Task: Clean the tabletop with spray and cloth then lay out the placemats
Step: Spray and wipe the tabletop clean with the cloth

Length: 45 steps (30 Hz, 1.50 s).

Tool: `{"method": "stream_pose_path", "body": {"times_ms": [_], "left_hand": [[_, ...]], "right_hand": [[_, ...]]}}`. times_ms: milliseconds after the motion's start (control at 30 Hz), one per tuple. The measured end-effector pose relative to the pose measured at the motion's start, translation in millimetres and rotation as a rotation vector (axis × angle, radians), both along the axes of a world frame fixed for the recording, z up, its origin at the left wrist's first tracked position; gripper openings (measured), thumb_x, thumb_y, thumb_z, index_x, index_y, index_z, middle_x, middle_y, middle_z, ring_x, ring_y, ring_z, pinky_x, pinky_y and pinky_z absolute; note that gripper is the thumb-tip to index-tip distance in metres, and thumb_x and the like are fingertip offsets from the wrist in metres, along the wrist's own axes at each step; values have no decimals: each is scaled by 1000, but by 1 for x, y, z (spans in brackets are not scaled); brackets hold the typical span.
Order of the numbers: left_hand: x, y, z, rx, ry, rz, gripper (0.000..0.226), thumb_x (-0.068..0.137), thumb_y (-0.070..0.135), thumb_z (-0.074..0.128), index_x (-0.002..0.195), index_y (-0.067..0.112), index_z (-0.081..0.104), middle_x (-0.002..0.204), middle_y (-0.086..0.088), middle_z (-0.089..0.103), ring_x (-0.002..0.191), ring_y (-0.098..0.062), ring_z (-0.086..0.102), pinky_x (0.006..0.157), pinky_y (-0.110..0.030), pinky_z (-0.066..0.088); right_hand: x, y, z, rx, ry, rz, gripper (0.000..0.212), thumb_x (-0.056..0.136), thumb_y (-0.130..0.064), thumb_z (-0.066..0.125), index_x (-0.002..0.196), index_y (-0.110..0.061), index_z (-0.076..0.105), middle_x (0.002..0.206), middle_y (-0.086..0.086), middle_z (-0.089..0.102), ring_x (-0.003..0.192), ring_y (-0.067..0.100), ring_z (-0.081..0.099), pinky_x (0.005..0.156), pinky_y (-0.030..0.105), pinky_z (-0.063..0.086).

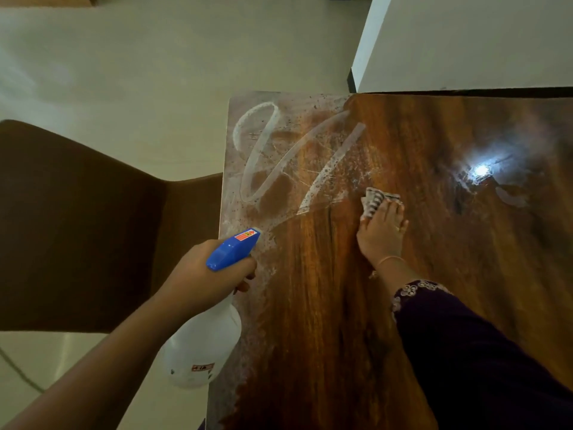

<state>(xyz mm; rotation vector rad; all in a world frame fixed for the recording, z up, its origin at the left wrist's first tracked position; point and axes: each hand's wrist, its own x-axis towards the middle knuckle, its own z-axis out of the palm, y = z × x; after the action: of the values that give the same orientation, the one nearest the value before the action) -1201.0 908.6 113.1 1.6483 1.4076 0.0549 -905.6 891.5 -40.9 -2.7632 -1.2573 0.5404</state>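
Cleaning is only partway done: the tabletop (418, 135) is wiped shiny on the right, but spray mist is left streaked at the far-left corner. The spray bottle (214, 305) is gripped by the left hand (201, 274) at the table's left edge, the cloth (376, 201) pressed flat under the right hand (383, 231). No placemats are seen yet.

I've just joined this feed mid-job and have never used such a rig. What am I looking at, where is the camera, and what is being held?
There is no machine here. One camera worn on a person's head looks down at their two bare hands. The left hand grips a spray bottle with a blue trigger head, at the table's left edge. The right hand presses a striped cloth flat on the wooden tabletop. White streaks cover its far left corner. A brown chair stands to the left.
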Motion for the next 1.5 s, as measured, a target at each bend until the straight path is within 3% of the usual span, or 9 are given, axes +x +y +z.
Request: {"method": "stream_pose_path", "body": {"times_ms": [100,367,500,633,900,1033,1133,1367,1500], "left_hand": [[0,9,-4,5,-36,11,10,88,20,57,88,12,63,80,-3,71,68,-10,69,67,-22,55],[12,20,-3,17,-36,-3,10,89,18,57,86,10,63,80,-7,71,69,-15,68,73,-31,55],[22,18,-2,7,-50,31,11,88,23,59,80,16,61,76,-3,69,63,-5,66,63,-21,53],[29,16,-4,-1,-89,87,30,79,36,55,82,8,64,80,-13,67,65,-14,60,61,-23,48],[55,16,-11,61,-152,254,23,89,23,58,67,18,52,49,13,59,49,1,57,55,-17,41],[65,23,-10,56,-156,178,19,88,19,60,70,17,53,60,2,57,55,-6,56,52,-10,43],[69,25,-17,81,-136,165,19,88,24,60,71,17,56,63,-1,61,61,-14,59,62,-23,47],[66,26,-16,148,-156,257,26,90,23,55,65,18,53,51,21,60,54,4,58,54,-12,41],[61,25,-16,133,-194,291,23,90,19,55,67,16,54,50,13,60,51,3,58,51,-5,44]], "right_hand": [[-40,17,4,58,-22,65,70,95,-24,41,151,-1,5,158,21,8,145,38,4,119,51,6],[-111,28,4,138,5,722,59,101,-28,27,153,-10,5,160,16,2,147,31,0,119,44,3],[-43,27,-2,124,-80,493,63,97,-26,33,151,-6,7,159,18,8,146,34,7,118,47,9],[30,26,-3,36,-57,279,63,99,-27,34,151,-3,7,158,19,8,146,35,5,118,50,7],[33,26,-5,60,-78,235,64,97,-25,38,151,-3,12,158,20,11,146,35,6,117,50,5],[35,26,-7,88,-82,239,64,97,-25,39,151,-3,12,158,20,12,146,35,7,117,49,5],[33,25,-8,89,-66,234,64,97,-25,39,151,-4,12,158,20,11,146,35,6,117,48,4],[64,63,-2,85,82,139,66,98,-23,40,152,-7,6,160,14,2,147,30,-3,118,49,1],[35,107,9,97,135,89,72,92,-19,47,153,-11,8,160,12,4,147,32,-2,118,50,3]]}}
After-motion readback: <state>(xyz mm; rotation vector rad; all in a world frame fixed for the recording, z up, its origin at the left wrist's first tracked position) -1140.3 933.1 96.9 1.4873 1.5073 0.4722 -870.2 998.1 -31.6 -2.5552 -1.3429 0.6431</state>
